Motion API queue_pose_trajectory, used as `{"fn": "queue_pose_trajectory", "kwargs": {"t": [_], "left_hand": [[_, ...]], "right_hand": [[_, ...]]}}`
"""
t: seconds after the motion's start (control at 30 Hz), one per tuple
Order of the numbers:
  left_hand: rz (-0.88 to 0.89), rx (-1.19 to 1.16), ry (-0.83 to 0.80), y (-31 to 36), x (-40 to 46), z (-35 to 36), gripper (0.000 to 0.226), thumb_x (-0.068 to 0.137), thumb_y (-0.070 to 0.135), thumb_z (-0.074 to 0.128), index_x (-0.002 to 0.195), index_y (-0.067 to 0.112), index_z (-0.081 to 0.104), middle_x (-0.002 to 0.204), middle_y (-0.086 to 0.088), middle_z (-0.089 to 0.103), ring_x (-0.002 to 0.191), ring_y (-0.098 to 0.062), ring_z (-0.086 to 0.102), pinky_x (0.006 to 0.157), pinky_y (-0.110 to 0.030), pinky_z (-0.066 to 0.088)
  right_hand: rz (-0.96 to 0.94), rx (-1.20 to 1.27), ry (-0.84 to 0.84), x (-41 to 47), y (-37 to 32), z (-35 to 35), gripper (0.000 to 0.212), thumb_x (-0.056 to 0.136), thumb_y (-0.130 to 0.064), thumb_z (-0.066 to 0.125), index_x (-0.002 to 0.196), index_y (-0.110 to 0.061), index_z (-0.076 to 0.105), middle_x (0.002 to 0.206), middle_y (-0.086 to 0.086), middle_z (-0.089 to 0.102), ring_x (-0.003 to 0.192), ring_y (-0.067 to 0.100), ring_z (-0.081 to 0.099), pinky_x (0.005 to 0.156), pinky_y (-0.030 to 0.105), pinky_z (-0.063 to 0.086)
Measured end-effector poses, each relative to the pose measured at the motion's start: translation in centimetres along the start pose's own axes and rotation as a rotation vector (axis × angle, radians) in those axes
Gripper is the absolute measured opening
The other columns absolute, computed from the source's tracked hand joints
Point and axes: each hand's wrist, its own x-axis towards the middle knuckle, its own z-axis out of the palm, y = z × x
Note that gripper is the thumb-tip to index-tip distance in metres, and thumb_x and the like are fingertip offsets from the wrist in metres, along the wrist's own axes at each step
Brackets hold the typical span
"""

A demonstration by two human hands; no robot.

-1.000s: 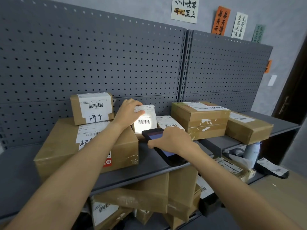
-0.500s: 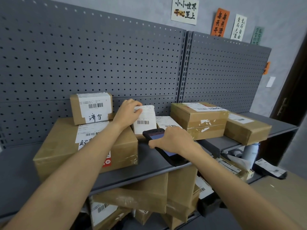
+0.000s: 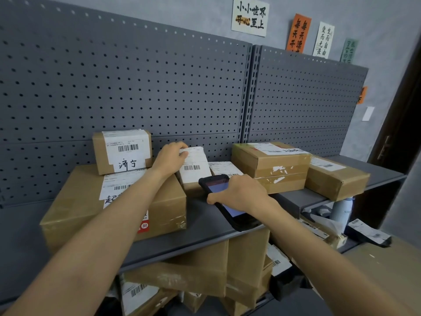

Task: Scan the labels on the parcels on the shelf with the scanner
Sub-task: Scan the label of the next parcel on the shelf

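- The left hand [image 3: 169,159] rests on the top edge of a small parcel [image 3: 193,169], fingers curled over its upper left corner; the parcel stands tilted back toward the pegboard [image 3: 136,87] at the rear of the shelf [image 3: 205,226].
- The parcel's white label [image 3: 193,161] faces forward with a barcode showing; the fine print is too small to read.
- The right hand [image 3: 239,192] is closed round a black scanner [image 3: 227,201], held just in front of the parcel near the shelf's front edge. The hand covers the middle of the scanner, so only parts of its lit screen show.
- A flat parcel [image 3: 224,168] lies behind the scanner, mostly hidden by it and the hand.
- A large box [image 3: 114,208] sits at the left of the shelf, its label partly covered by the left forearm; a smaller box [image 3: 123,151] rests on top.
- Two more boxes [image 3: 271,165] stand to the right.
- Parcels under the shelf are cut off by its edge.
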Motion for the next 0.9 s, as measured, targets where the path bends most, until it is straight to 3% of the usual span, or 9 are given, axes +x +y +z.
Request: {"fn": "queue_pose_trajectory", "kwargs": {"t": [0.23,0.37,0.47,0.53,0.6,0.73,0.9], "left_hand": [[-0.095,0.077,-0.234,-0.5,0.6,0.8,0.033,0.1,0.021,0.04,0.123,0.009,0.061,0.124,-0.013,0.065,0.112,-0.03,0.059,0.093,-0.04,0.046],[-0.084,0.161,-0.327,-0.5,0.9,1.0,0.035,0.099,0.018,0.037,0.116,0.009,0.066,0.125,-0.01,0.065,0.111,-0.029,0.06,0.093,-0.041,0.048],[-0.075,0.186,-0.329,0.0,1.4,1.3,0.036,0.097,0.014,0.037,0.119,0.008,0.065,0.128,-0.011,0.064,0.113,-0.029,0.06,0.094,-0.04,0.049],[-0.05,0.172,-0.321,0.8,1.9,1.7,0.036,0.096,0.014,0.038,0.116,0.006,0.067,0.125,-0.012,0.066,0.11,-0.03,0.061,0.087,-0.036,0.049],[-0.014,0.146,-0.323,2.0,2.5,2.4,0.034,0.096,0.021,0.04,0.109,0.007,0.068,0.116,-0.011,0.069,0.101,-0.029,0.064,0.082,-0.037,0.05],[-0.014,0.124,-0.384,3.8,3.2,4.1,0.042,0.096,0.042,0.044,0.116,0.013,0.066,0.119,-0.006,0.068,0.107,-0.025,0.063,0.095,-0.042,0.051],[-0.047,0.107,-0.468,4.2,3.7,5.6,0.05,0.094,0.052,0.045,0.117,0.013,0.066,0.125,-0.005,0.064,0.114,-0.023,0.059,0.099,-0.04,0.048]], "right_hand": [[0.003,0.03,-0.007,0.6,1.5,-0.3,0.056,0.072,-0.056,0.066,0.057,-0.015,0.031,0.063,0.001,0.032,0.08,0.026,0.039,0.048,0.028,0.021],[0.018,0.029,0.007,1.5,2.5,-0.9,0.055,0.073,-0.055,0.065,0.057,-0.016,0.029,0.069,0.003,0.036,0.081,0.027,0.039,0.049,0.028,0.022],[0.017,0.024,0.019,2.1,3.2,-1.5,0.055,0.074,-0.054,0.064,0.057,-0.017,0.029,0.064,0.002,0.031,0.077,0.026,0.038,0.048,0.029,0.021],[0.021,0.018,0.024,2.5,3.6,-1.9,0.055,0.075,-0.055,0.065,0.057,-0.016,0.03,0.061,0.002,0.03,0.067,0.023,0.036,0.047,0.029,0.021],[0.029,0.013,0.03,3.0,4.1,-2.2,0.056,0.075,-0.056,0.065,0.056,-0.016,0.031,0.059,0.002,0.032,0.06,0.021,0.032,0.047,0.029,0.021],[0.06,-0.02,0.047,3.9,5.3,-2.8,0.056,0.074,-0.056,0.066,0.055,-0.015,0.033,0.057,0.002,0.034,0.055,0.02,0.031,0.046,0.029,0.023],[0.099,-0.013,0.04,4.4,6.9,-3.0,0.052,0.073,-0.056,0.066,0.06,-0.015,0.036,0.063,0.001,0.038,0.066,0.023,0.042,0.048,0.028,0.026]]}}
